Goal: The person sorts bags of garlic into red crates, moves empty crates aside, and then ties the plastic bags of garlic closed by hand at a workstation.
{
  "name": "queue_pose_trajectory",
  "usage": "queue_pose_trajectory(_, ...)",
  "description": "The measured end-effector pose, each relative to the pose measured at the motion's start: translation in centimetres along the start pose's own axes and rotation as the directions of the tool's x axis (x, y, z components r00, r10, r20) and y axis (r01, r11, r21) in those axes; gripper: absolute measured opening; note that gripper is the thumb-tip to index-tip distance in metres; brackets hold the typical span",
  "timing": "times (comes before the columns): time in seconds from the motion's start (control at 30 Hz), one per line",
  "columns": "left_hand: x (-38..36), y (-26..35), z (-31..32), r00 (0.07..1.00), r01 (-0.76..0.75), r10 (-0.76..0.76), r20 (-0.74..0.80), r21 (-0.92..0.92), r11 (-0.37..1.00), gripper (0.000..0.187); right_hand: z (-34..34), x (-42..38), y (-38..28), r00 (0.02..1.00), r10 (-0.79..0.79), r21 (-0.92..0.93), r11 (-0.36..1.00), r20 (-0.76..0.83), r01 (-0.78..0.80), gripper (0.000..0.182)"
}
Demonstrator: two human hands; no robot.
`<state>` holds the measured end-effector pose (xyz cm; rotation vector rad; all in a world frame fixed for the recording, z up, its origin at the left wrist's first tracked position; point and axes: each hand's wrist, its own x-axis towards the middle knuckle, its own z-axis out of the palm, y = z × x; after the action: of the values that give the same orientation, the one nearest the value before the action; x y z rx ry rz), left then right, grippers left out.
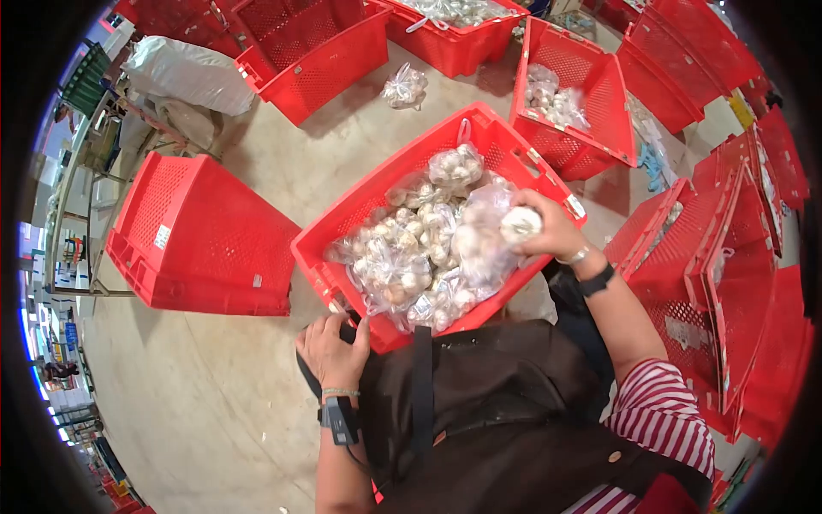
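A dark brown apron, nearest the camera, filled the lower frame, a striped sleeve showing at its right. To the left, an overturned red crate lay on the concrete floor. The left hand was curled around a dark handheld device (seemingly a scanner, though mostly hidden), held close to the body at the near corner of the crate, probably to keep it ready. Whether its fingers gripped tightly could not be told. In the middle, the red crate sat tilted against the person, full of clear bags of garlic heaped together, likely so they stayed within reach. At the crate's right rim, the right hand was closed over one bag of garlic, its plastic gathered under the fingers, lifted just above the heap. Farther right, stacked empty crates stood on edge; another crate behind held a few bags.
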<state>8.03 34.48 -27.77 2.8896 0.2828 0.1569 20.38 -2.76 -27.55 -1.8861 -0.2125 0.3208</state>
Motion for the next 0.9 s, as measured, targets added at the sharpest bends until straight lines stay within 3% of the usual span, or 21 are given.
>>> queue_pose_trajectory(0.03, -0.4, 0.0, 0.2, 0.998, -0.063, 0.06, -0.031, -0.095, 0.993, 0.027, 0.1, -2.6, -2.0, 0.996, 0.042, 0.292, 0.954, 0.079, -0.064, 0.065)
queue_pose_trajectory(0.07, -0.7, 0.0, 0.3, 0.991, -0.129, 0.119, -0.065, -0.188, 0.974, 0.028, 0.2, -5.2, -2.7, 0.995, 0.023, 0.451, 0.89, 0.096, -0.064, 0.07)
queue_pose_trajectory(0.1, -1.1, 0.6, 0.5, 0.997, -0.004, 0.045, 0.064, -0.528, 0.849, 0.037, 1.2, -7.1, -3.6, 0.996, -0.067, 0.656, 0.755, 0.058, 0.012, 0.073)
queue_pose_trajectory(0.13, -1.8, 1.9, 0.7, 0.976, 0.159, 0.02, 0.216, -0.777, 0.609, 0.047, 2.6, -8.8, -4.4, 0.99, -0.144, 0.818, 0.569, -0.003, 0.085, 0.075)
queue_pose_trajectory(0.17, -2.8, 3.8, 0.8, 0.926, 0.305, 0.158, 0.344, -0.924, 0.23, 0.058, 3.8, -10.5, -5.0, 0.991, -0.133, 0.897, 0.433, -0.034, 0.089, 0.077)
queue_pose_trajectory(0.2, -4.3, 5.8, 0.9, 0.857, 0.467, 0.329, 0.397, -0.868, -0.169, 0.07, 4.9, -12.1, -5.5, 0.991, -0.117, 0.954, 0.287, -0.061, 0.093, 0.079)
queue_pose_trajectory(0.23, -6.1, 7.7, -0.2, 0.808, 0.547, 0.443, 0.387, -0.773, -0.322, 0.077, 6.2, -13.5, -5.7, 0.992, -0.106, 0.978, 0.189, -0.068, 0.087, 0.079)
queue_pose_trajectory(0.27, -7.5, 9.2, -1.3, 0.757, 0.623, 0.552, 0.35, -0.642, -0.447, 0.084, 7.2, -14.9, -5.5, 0.992, -0.101, 0.978, 0.188, -0.074, 0.092, 0.079)
queue_pose_trajectory(0.3, -8.5, 10.1, -1.6, 0.752, 0.625, 0.59, 0.294, -0.603, -0.495, 0.088, 8.2, -16.1, -5.5, 0.997, -0.071, 0.999, 0.025, -0.033, 0.035, 0.077)
queue_pose_trajectory(0.33, -9.3, 10.4, -2.7, 0.722, 0.682, 0.551, 0.418, -0.563, -0.467, 0.09, 9.1, -17.2, -5.7, 0.999, -0.051, 0.99, -0.139, 0.013, -0.02, 0.075)
queue_pose_trajectory(0.4, -9.9, 10.6, -3.7, 0.725, 0.621, 0.591, 0.354, -0.707, -0.338, 0.089, 10.1, -19.3, -5.7, 1.0, 0.0, 0.995, -0.097, -0.009, 0.009, 0.069)
queue_pose_trajectory(0.5, -11.0, 10.7, -4.6, 0.662, 0.608, 0.693, 0.287, -0.747, -0.271, 0.086, 10.9, -20.9, -4.2, 0.994, 0.083, 0.984, -0.167, 0.074, -0.059, 0.065)
queue_pose_trajectory(0.73, -12.8, 11.0, -6.6, 0.641, 0.598, 0.643, 0.418, -0.798, -0.077, 0.087, 12.1, -22.1, -5.0, 0.984, 0.059, 0.938, -0.315, 0.17, -0.143, 0.055)
queue_pose_trajectory(0.8, -13.0, 10.7, -6.8, 0.662, 0.598, 0.621, 0.418, -0.795, -0.102, 0.085, 12.1, -21.5, -5.0, 0.952, 0.242, 0.983, -0.036, 0.185, -0.181, 0.067)
queue_pose_trajectory(0.87, -13.3, 9.7, -6.1, 0.714, 0.517, 0.606, 0.35, -0.847, -0.12, 0.084, 11.4, -21.7, -6.2, 0.954, 0.217, 0.977, -0.091, 0.208, -0.192, 0.075)
queue_pose_trajectory(0.9, -13.6, 9.3, -5.4, 0.736, 0.475, 0.605, 0.303, -0.868, -0.143, 0.084, 10.9, -21.6, -6.2, 0.984, 0.08, 0.977, 0.129, 0.161, -0.17, 0.082)
